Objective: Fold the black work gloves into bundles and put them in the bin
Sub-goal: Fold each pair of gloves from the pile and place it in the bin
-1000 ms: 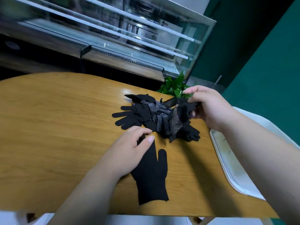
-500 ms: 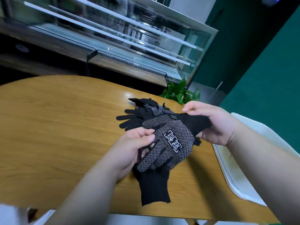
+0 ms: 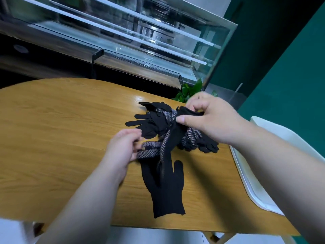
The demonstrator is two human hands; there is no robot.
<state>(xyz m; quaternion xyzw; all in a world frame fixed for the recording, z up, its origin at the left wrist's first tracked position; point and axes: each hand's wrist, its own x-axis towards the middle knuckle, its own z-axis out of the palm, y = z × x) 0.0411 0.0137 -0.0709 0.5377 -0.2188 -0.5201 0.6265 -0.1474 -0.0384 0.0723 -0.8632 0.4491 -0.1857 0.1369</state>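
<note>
Held glove: a black work glove [image 3: 171, 138] with pale grip dots is stretched slantwise above the table, its cuff far and to the right, its dotted fingers near and to the left.
Right hand: the right hand [image 3: 211, 120] pinches the cuff of the held glove between thumb and curled fingers, raised over the far right part of the pile.
Left hand: the left hand [image 3: 123, 148] has its fingers curled in on the dotted finger end of the held glove and grips it there; the hand is blurred, so the exact hold is hard to read.
Flat glove: a second black glove [image 3: 165, 187] lies flat on the table right under the held glove, cuff toward the near edge, fingers pointing far, thumb sticking out on the right.
Pile: more black gloves lie in a loose pile [image 3: 153, 122] just beyond the flat glove, some plain side up, some showing dots; a few fingers splay out to the left and another clump spreads to the right under the right wrist.
Table: a wooden table [image 3: 61, 129] with a rounded far edge carries all the gloves, which sit on its right half.
Bin: a white bin [image 3: 270, 129] stands off the right end of the table, partly hidden by the right forearm; what shows of it holds no gloves.
Plant: green leaves [image 3: 190, 90] show just past the far table edge, behind the pile.
Display case: a glass display case [image 3: 123, 41] with lit shelves runs across the far side.
Wall: a dark green wall [image 3: 290, 76] fills the far right.
</note>
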